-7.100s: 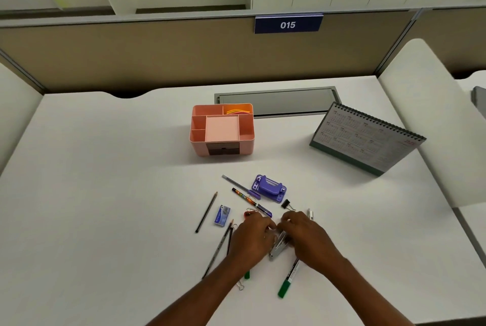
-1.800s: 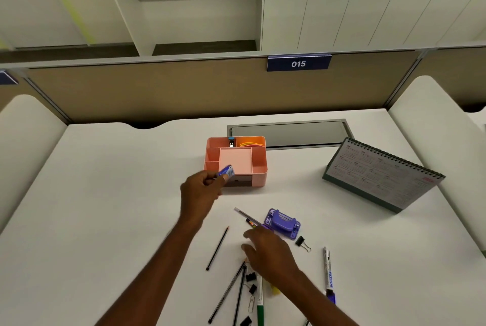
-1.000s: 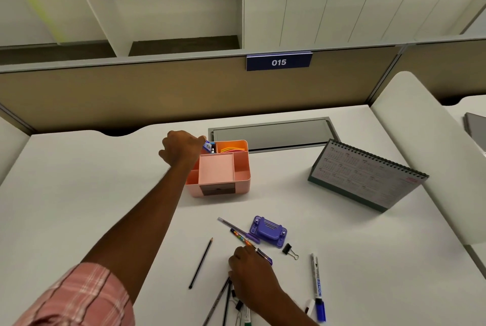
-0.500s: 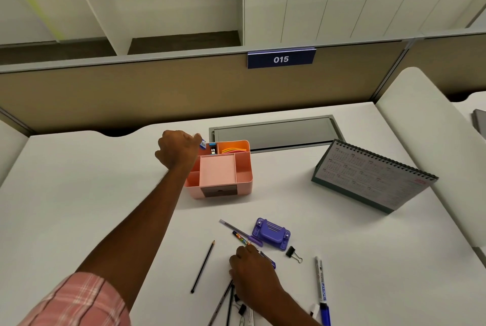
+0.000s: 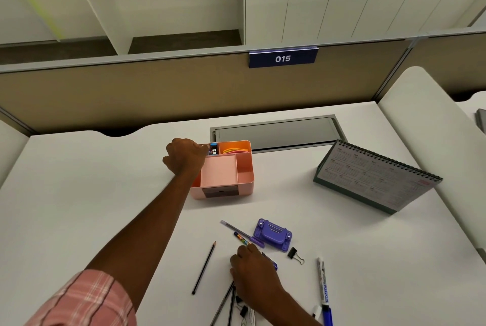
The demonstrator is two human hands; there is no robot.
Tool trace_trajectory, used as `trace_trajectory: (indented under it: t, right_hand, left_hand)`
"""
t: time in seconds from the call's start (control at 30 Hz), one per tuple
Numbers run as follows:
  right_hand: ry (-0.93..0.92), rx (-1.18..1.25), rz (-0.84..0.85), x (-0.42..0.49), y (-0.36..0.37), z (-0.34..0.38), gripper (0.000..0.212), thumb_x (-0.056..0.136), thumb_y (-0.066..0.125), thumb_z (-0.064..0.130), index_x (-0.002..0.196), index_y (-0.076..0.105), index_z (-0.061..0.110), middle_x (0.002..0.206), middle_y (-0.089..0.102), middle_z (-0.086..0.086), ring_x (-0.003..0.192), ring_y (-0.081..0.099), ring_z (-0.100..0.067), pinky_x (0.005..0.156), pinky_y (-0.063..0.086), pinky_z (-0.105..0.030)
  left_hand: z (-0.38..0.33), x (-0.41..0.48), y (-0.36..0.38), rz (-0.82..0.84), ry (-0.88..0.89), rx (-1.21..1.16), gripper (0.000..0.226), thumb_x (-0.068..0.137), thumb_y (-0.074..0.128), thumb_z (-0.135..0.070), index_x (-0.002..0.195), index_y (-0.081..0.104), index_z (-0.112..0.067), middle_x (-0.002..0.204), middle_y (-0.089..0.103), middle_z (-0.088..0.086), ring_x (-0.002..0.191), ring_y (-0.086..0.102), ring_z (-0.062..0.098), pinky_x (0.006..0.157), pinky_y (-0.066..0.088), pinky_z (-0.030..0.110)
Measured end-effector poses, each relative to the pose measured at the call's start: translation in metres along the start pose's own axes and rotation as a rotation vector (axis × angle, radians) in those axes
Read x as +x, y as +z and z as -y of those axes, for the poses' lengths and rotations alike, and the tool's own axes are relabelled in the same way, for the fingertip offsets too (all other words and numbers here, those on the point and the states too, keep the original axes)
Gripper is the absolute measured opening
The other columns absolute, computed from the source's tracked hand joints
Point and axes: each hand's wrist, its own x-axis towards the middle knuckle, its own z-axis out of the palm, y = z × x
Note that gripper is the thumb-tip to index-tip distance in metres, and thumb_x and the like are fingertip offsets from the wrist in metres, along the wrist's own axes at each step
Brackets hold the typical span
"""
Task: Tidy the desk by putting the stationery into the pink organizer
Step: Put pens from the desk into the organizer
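Even, soft overhead light; faint shadows; wide-angle bowing at edges; slight softness throughout.

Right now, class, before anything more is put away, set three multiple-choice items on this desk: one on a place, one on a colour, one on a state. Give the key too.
1. Seen from the camera, where does the desk calendar stand?
A. Left of the pink organizer
B. Right of the pink organizer
C. Inside it

2. What colour is the hole punch?
A. Purple
B. Green
C. Red

3. How is the lone pencil, apart from the other pens?
A. Upright in the organizer
B. Held in a hand
C. Flat on the desk

Key:
1 B, the calendar stands off to the organizer's right.
2 A, its whole body is purple.
3 C, it lies by itself on the white top with nothing touching it.
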Motion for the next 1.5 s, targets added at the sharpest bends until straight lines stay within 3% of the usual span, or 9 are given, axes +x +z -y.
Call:
trace_trajectory:
  t: [0.1, 0.17, 0.3, 0.43, 0.57, 0.8, 1.2, 1.33, 1.5]
  right_hand:
    - [-0.003, -0.002, 0.021, -0.001, 0.000, 0.000, 0.018, 0.075, 0.079, 0.022, 0.088, 0.067, 0.018, 0.090, 0.063, -0.003, 0.086, 0.063, -0.025, 0.055, 0.052, -0.037]
    - [-0.011, 0.008, 0.013, -0.004, 0.001, -0.001, 0.025, 0.066, 0.084, 0.023, 0.083, 0.066, 0.020, 0.086, 0.061, 0.000, 0.081, 0.063, -0.021, 0.050, 0.050, -0.033]
    - [-0.030, 0.015, -0.019, -0.006, 0.003, -0.005, 0.032, 0.060, 0.086, 0.028, 0.083, 0.064, 0.022, 0.086, 0.059, 0.003, 0.081, 0.062, -0.018, 0.048, 0.048, -0.030]
    - [-0.036, 0.003, -0.008, -0.008, 0.001, -0.005, 0.037, 0.055, 0.089, 0.032, 0.082, 0.065, 0.024, 0.085, 0.059, 0.005, 0.079, 0.062, -0.016, 0.045, 0.047, -0.027]
    - [-0.029, 0.017, -0.016, -0.008, 0.000, -0.004, 0.037, 0.059, 0.088, 0.030, 0.086, 0.065, 0.023, 0.088, 0.059, 0.004, 0.084, 0.062, -0.017, 0.047, 0.048, -0.028]
    - [-0.055, 0.051, -0.017, -0.009, 0.001, -0.007, 0.022, 0.086, 0.068, 0.020, 0.107, 0.061, 0.015, 0.112, 0.057, -0.004, 0.109, 0.055, -0.026, 0.069, 0.058, -0.041]
    - [-0.055, 0.078, -0.036, -0.013, 0.000, -0.009, 0.022, 0.089, 0.063, 0.017, 0.111, 0.058, 0.015, 0.118, 0.053, -0.005, 0.116, 0.048, -0.026, 0.074, 0.057, -0.044]
    - [-0.049, 0.084, -0.048, -0.014, 0.001, -0.009, 0.019, 0.090, 0.059, 0.017, 0.109, 0.059, 0.015, 0.117, 0.053, -0.004, 0.116, 0.050, -0.026, 0.073, 0.057, -0.044]
    - [-0.044, 0.095, -0.052, -0.017, -0.001, -0.010, 0.019, 0.092, 0.057, 0.021, 0.110, 0.061, 0.015, 0.117, 0.055, -0.004, 0.117, 0.051, -0.026, 0.078, 0.056, -0.044]
  left_hand:
    - [-0.001, 0.004, 0.010, 0.076, 0.016, 0.079, 0.052, 0.087, 0.066, -0.056, 0.103, 0.075, -0.007, 0.136, 0.061, 0.010, 0.143, 0.039, 0.031, 0.109, 0.037, 0.054]
    - [-0.002, 0.005, 0.012, 0.134, 0.019, 0.108, 0.050, 0.089, 0.064, -0.054, 0.108, 0.074, -0.009, 0.151, 0.050, 0.008, 0.155, 0.018, 0.030, 0.118, 0.024, 0.058]
    - [-0.005, 0.003, 0.011, 0.265, -0.036, 0.118, 0.064, 0.091, 0.060, -0.063, 0.130, 0.065, -0.012, 0.167, 0.027, 0.008, 0.159, -0.003, 0.031, 0.124, 0.006, 0.062]
    - [-0.005, -0.005, 0.000, 0.300, -0.036, 0.110, 0.089, 0.092, 0.062, -0.062, 0.159, 0.029, -0.015, 0.172, 0.003, 0.013, 0.159, -0.008, 0.034, 0.125, -0.001, 0.058]
    - [-0.015, -0.013, -0.011, 0.309, -0.120, 0.029, 0.089, 0.098, 0.056, -0.056, 0.164, 0.010, -0.017, 0.172, -0.009, 0.011, 0.158, -0.012, 0.034, 0.126, -0.006, 0.057]
    - [-0.023, -0.020, -0.024, 0.371, -0.154, -0.011, 0.068, 0.107, 0.035, -0.050, 0.162, 0.021, -0.013, 0.173, -0.006, 0.008, 0.158, -0.014, 0.032, 0.126, -0.007, 0.056]
    - [-0.017, -0.013, -0.013, 0.391, -0.160, 0.015, 0.070, 0.106, 0.027, -0.056, 0.157, 0.035, -0.009, 0.173, 0.002, 0.008, 0.158, -0.014, 0.029, 0.125, -0.008, 0.058]
    - [-0.013, -0.013, -0.010, 0.389, -0.175, -0.020, 0.070, 0.105, 0.029, -0.058, 0.154, 0.040, -0.009, 0.172, 0.010, 0.010, 0.159, -0.008, 0.031, 0.126, -0.003, 0.059]
    - [0.006, 0.005, 0.002, 0.424, -0.211, -0.056, 0.086, 0.095, 0.020, -0.074, 0.145, 0.050, -0.009, 0.161, 0.038, 0.014, 0.155, 0.019, 0.034, 0.125, 0.009, 0.061]
